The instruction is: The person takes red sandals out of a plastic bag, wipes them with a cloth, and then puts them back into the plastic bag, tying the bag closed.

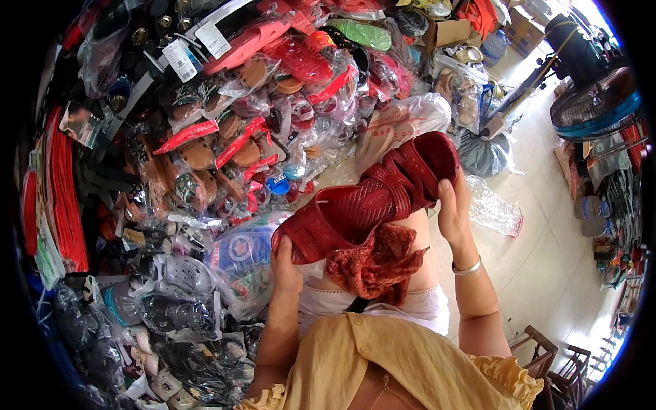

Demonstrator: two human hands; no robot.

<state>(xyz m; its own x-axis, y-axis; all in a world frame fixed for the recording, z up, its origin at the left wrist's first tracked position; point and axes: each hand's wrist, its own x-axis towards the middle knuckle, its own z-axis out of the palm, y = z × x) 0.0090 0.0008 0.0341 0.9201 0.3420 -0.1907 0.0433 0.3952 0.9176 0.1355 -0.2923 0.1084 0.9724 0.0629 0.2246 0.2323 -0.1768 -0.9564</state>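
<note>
A pair of dark red strapped plastic sandals (362, 205) is held up over my lap, lying together end to end and partly overlapping. My left hand (285, 268) grips the lower left end, thumb on top. At the upper right end, my right hand (454, 208) is closed on the other sandal's edge, with a silver bangle on that wrist. The fingers under both ends are hidden. Just below the sandals, a crumpled rust-red patterned cloth (376, 266) lies on my lap.
Many bagged shoes and slippers (253, 137) pile up on the left and ahead. A white plastic bag (403, 123) lies beyond the sandals. Clear plastic wrapping (495, 208) is on the tiled floor at right, below a fan (594, 102). Wooden stools (540, 352) stand at lower right.
</note>
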